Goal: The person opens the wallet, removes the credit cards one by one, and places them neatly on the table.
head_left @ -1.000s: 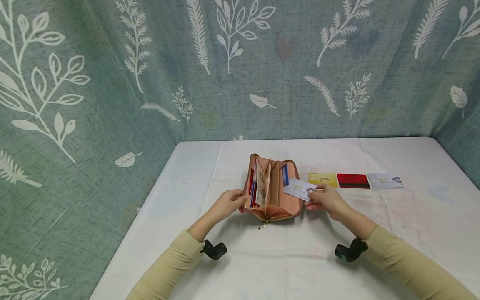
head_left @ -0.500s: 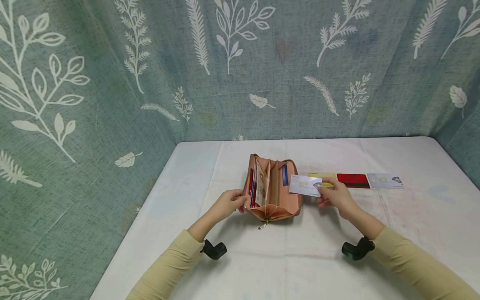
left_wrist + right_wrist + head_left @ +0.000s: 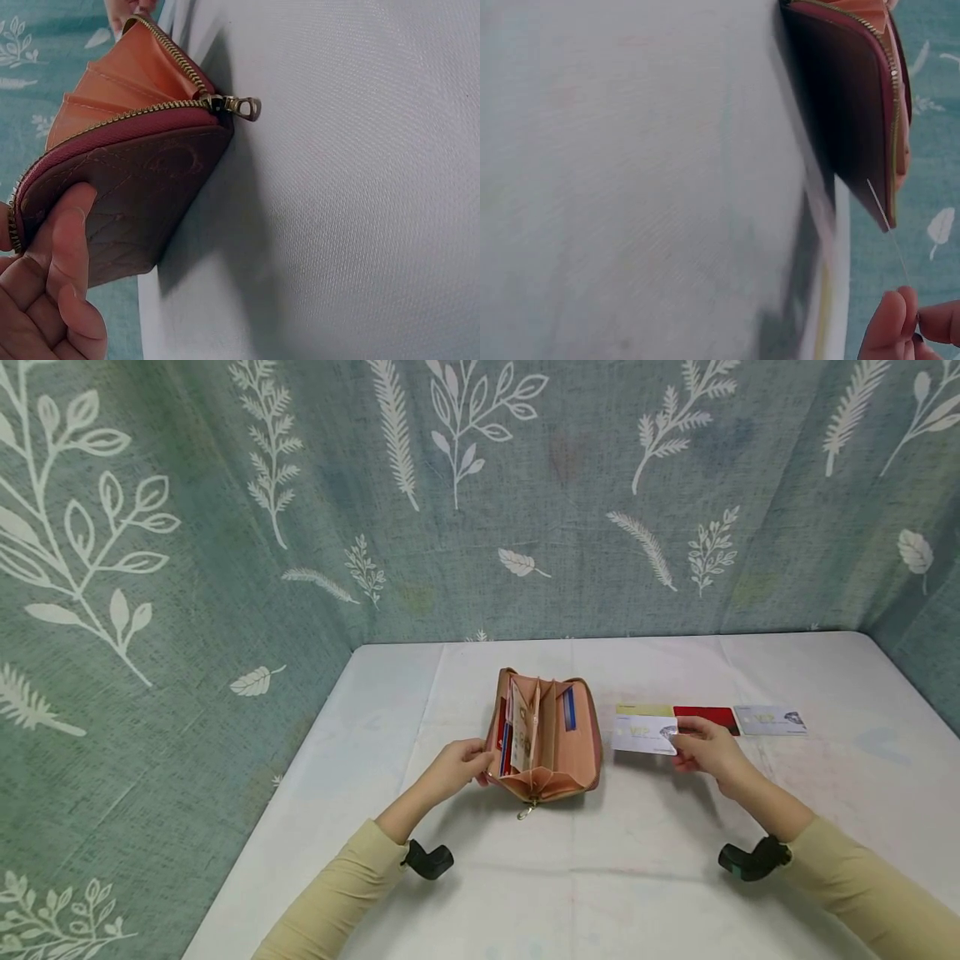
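An unzipped wallet (image 3: 577, 752) stands fanned open on the table, its pink-orange compartments showing. My left hand (image 3: 456, 768) pinches its left edge; in the left wrist view the fingers (image 3: 71, 225) press the dark quilted cover near the zipper. Several cards and a banknote-like paper (image 3: 521, 735) sit in the left section, and a blue-striped card (image 3: 570, 710) in a slot on the right side. With thumb and fingers, my right hand (image 3: 708, 752) pinches a white VIP card (image 3: 643, 734) right of the wallet. Seen edge-on in the right wrist view, that card (image 3: 889, 229) is a thin line.
Behind the held card lie a yellow card (image 3: 645, 710), a red card (image 3: 707, 718) and a silver VIP card (image 3: 772, 721) in a row on the white table (image 3: 525, 893). A green leaf-patterned curtain (image 3: 480, 568) rises behind the table's back edge.
My right hand has drawn the white VIP card away from the wallet's right side, moving right until it overlaps the yellow card in view. The left hand and wallet stay put.
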Demonstrator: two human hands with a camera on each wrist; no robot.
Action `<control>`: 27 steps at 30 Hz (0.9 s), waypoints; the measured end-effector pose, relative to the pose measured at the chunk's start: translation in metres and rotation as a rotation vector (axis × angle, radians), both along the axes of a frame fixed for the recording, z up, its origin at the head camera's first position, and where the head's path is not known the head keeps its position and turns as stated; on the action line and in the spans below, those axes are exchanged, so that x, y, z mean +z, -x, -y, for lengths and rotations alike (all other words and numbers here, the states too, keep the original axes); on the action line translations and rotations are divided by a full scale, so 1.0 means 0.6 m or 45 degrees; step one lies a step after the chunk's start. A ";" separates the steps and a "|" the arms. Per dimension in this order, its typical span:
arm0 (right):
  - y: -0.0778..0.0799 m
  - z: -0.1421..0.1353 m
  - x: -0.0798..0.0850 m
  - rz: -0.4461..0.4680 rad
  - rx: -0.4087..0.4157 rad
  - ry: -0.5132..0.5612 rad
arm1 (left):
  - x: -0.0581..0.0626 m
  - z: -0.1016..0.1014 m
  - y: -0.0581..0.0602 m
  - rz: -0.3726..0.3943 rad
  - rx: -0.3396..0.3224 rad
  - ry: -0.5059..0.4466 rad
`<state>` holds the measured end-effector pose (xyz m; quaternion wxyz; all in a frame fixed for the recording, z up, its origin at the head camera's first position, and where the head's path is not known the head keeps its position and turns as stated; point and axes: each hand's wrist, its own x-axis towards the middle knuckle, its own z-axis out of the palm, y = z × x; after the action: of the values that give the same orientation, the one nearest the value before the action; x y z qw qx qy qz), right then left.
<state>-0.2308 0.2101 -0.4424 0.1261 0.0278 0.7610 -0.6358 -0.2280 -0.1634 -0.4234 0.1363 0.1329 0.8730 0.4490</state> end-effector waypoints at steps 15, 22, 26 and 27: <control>-0.010 -0.022 -0.026 0.147 0.065 -0.251 | 0.002 0.000 0.000 0.004 -0.003 -0.003; -0.008 -0.023 -0.033 0.190 0.083 -0.379 | 0.003 0.000 0.000 0.006 -0.001 -0.003; -0.005 -0.024 -0.037 0.207 0.089 -0.395 | 0.002 0.001 0.000 0.010 0.003 -0.003; -0.005 -0.024 -0.038 0.211 0.088 -0.396 | 0.001 0.001 0.000 0.011 0.004 -0.002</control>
<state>-0.2280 0.2245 -0.4654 0.2043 0.0731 0.8377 -0.5011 -0.2283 -0.1641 -0.4227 0.1392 0.1297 0.8722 0.4506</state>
